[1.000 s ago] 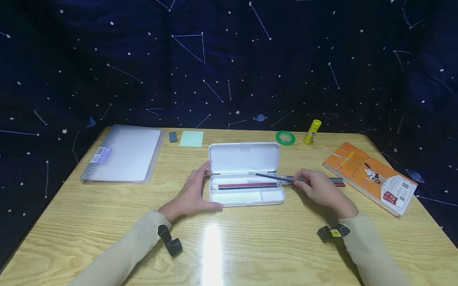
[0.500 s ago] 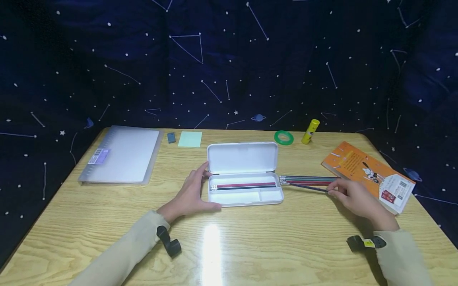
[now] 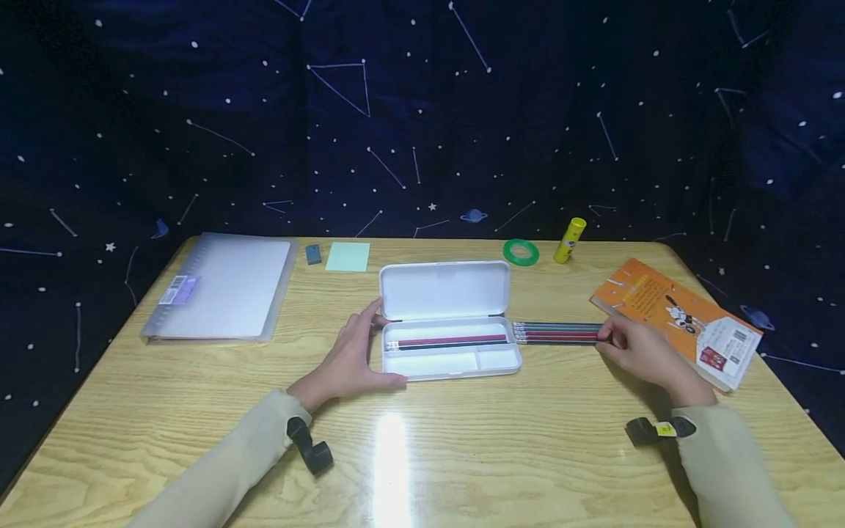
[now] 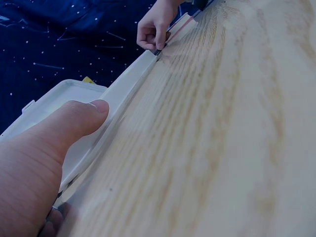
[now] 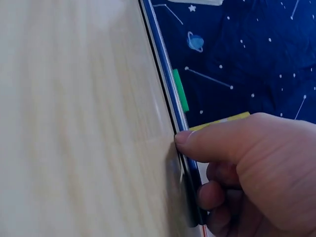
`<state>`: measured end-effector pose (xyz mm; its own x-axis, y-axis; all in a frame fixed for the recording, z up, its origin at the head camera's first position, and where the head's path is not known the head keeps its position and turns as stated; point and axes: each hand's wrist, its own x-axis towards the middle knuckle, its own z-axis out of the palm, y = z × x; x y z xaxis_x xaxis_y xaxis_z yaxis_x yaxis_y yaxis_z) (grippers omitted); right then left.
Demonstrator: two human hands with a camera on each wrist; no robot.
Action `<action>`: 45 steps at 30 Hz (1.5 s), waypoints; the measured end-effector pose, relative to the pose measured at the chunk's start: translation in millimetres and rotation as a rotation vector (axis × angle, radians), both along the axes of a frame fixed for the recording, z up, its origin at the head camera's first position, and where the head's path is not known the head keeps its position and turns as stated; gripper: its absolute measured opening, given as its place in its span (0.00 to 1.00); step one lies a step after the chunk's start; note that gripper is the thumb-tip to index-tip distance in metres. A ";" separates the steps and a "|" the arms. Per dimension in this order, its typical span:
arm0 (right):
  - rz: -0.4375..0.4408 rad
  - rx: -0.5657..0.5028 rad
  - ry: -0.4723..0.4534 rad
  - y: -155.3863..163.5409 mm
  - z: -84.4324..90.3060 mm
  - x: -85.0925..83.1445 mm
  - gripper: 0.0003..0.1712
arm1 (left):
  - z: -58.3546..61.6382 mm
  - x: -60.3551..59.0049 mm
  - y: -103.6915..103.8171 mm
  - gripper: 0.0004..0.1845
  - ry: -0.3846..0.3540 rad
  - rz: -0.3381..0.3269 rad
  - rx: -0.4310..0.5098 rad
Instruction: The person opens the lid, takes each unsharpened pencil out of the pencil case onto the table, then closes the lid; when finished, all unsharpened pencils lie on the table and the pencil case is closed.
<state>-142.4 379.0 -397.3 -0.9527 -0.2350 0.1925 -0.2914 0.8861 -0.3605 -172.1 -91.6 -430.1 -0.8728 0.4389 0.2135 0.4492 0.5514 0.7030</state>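
Observation:
An open white pencil case (image 3: 455, 363) lies mid-table with its lid (image 3: 444, 290) folded back; a red and a dark pencil (image 3: 452, 342) rest in its rear slot. My left hand (image 3: 361, 350) grips the case's left end, thumb (image 4: 74, 123) on the front rim (image 4: 129, 84). To the right of the case, several pencils (image 3: 554, 331) lie in a row on the table. My right hand (image 3: 612, 341) pinches the far end of the nearest dark pencil (image 5: 165, 74) between thumb (image 5: 217, 140) and fingers, low on the tabletop.
A clear folder (image 3: 221, 286) lies at the back left, with a grey eraser (image 3: 313, 254) and green sticky notes (image 3: 348, 257) beside it. A green tape roll (image 3: 521, 251) and yellow glue stick (image 3: 569, 240) stand behind the case. An orange book (image 3: 676, 319) sits right of my right hand.
My right hand carried a dark pencil from over the case to the right and brought it down alongside the row of pencils. The left hand has stayed on the case.

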 end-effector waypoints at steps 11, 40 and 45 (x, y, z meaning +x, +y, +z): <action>0.013 -0.011 -0.077 -24.1 8.8 -17.9 0.08 | -2.7 0.3 -4.5 0.72 0.010 0.006 -0.007; 0.240 0.091 -0.218 -178.1 16.1 -43.1 0.04 | -2.1 -1.7 -1.7 0.71 -0.003 0.003 -0.019; 0.213 0.113 -0.167 -179.2 15.8 -39.2 0.07 | -1.5 -1.4 -0.5 0.72 -0.004 0.002 -0.018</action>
<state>-181.6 199.8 -381.5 -0.8961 -0.4439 -0.0014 -0.4199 0.8486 -0.3217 -173.4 -92.1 -431.6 -0.8744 0.4410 0.2024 0.4456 0.5648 0.6946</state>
